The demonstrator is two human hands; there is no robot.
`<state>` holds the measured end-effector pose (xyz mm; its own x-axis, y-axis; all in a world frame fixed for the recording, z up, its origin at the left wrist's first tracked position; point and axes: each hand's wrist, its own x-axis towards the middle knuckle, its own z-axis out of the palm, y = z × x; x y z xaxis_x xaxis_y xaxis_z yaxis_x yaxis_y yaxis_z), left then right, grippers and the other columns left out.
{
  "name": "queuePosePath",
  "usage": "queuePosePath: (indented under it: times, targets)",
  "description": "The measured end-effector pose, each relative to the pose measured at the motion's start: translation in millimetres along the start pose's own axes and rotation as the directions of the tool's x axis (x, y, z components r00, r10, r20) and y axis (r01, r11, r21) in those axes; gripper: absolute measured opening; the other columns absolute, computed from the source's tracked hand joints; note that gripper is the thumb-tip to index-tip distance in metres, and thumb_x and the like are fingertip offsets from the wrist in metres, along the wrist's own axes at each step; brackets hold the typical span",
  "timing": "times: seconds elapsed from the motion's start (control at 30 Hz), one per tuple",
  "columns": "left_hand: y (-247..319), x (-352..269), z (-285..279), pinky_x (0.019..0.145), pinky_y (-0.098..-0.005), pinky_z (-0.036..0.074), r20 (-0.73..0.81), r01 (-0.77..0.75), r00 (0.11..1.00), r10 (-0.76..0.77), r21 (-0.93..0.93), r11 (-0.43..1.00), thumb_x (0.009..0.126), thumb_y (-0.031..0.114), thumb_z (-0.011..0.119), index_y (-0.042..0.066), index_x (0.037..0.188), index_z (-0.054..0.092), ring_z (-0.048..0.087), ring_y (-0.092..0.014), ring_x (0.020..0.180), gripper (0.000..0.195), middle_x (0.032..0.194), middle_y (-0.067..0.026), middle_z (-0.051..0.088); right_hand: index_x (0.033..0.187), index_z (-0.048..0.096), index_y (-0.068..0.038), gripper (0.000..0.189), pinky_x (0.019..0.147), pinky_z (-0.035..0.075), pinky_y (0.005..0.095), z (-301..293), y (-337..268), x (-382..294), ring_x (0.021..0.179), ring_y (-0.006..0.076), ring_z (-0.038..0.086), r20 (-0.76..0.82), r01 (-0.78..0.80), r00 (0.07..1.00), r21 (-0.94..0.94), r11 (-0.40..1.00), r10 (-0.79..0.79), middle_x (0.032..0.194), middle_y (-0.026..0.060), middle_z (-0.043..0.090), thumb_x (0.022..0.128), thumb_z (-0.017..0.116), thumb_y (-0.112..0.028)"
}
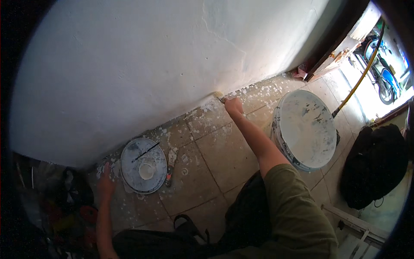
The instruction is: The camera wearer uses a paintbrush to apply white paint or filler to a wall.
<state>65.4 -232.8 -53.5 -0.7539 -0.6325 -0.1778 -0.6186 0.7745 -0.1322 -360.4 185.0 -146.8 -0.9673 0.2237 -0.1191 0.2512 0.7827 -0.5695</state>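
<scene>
My right hand [234,106] grips a paintbrush, and its pale bristles [218,94] touch the foot of the white wall [129,71] where it meets the floor. At the left, my left hand [106,186] hangs over the floor, slightly blurred, with a finger extended and nothing visible in it. Just right of it lies a round, paint-stained bucket lid [132,174]. A thin dark rod [145,152] and a small whitish round piece [146,171] rest on the lid. Beside the lid is a paint-caked scraper [169,173] with a red and black handle.
A large paint bucket [275,129], pale inside, stands right of my right arm. Behind it rises a yellowish pole [359,82]. A black bag [375,165] lies at right; a motorcycle [386,77] shows through the doorway. White splashes dot the tiled floor [223,155]. Dark clutter [71,200] lies at left.
</scene>
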Motion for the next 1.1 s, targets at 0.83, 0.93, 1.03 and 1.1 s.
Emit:
queuePosePath:
  times: [0.83,0.93,1.03,1.1]
  targets:
    - [-20.8,11.9,19.7,0.078,-0.0459,0.045,0.013,-0.045,0.999,0.047,-0.122,0.991,0.069,0.011,0.066,0.025,0.139,0.022,0.055,-0.040,0.096,0.083,0.107,-0.0235,0.054,0.090,0.065,-0.003,0.049,0.076,0.047,0.0476,-33.1,-4.2,23.1,0.085,0.0395,0.060,0.020,0.136,0.991,-0.143,0.980,-0.135,0.091,0.0209,0.063,0.091,0.032,-0.039]
    - [-27.3,7.9,22.2,0.079,-0.0462,0.045,0.053,-0.011,0.998,0.016,-0.100,0.995,0.070,0.012,0.066,0.026,0.139,0.021,0.055,-0.040,0.097,0.084,0.109,-0.0227,0.054,0.080,0.066,-0.003,0.048,0.071,0.048,0.0474,-58.0,-17.3,23.2,0.080,0.0379,0.062,-0.217,0.138,0.966,-0.019,0.990,-0.139,0.081,0.0212,0.063,0.089,0.036,-0.039]
    - [-22.9,8.1,19.6,0.079,-0.0462,0.045,-0.034,-0.090,0.996,0.087,-0.089,0.992,0.071,0.012,0.065,0.025,0.140,0.021,0.055,-0.040,0.096,0.083,0.110,-0.0232,0.053,0.079,0.065,-0.003,0.048,0.070,0.048,0.0480,-82.2,-37.7,21.3,0.077,0.0385,0.061,-0.360,0.208,0.916,0.052,0.977,-0.176,0.080,0.0200,0.063,0.090,0.035,-0.039]
    - [-16.3,11.8,17.2,0.080,-0.0464,0.044,-0.032,-0.078,0.997,0.075,-0.096,0.992,0.071,0.013,0.065,0.025,0.139,0.022,0.054,-0.041,0.096,0.081,0.109,-0.0245,0.053,0.078,0.065,-0.002,0.050,0.071,0.046,0.0487,-92.5,-49.6,24.7,0.077,0.0397,0.060,-0.373,0.227,0.914,0.149,0.962,-0.158,0.082,0.0212,0.063,0.090,0.034,-0.040]
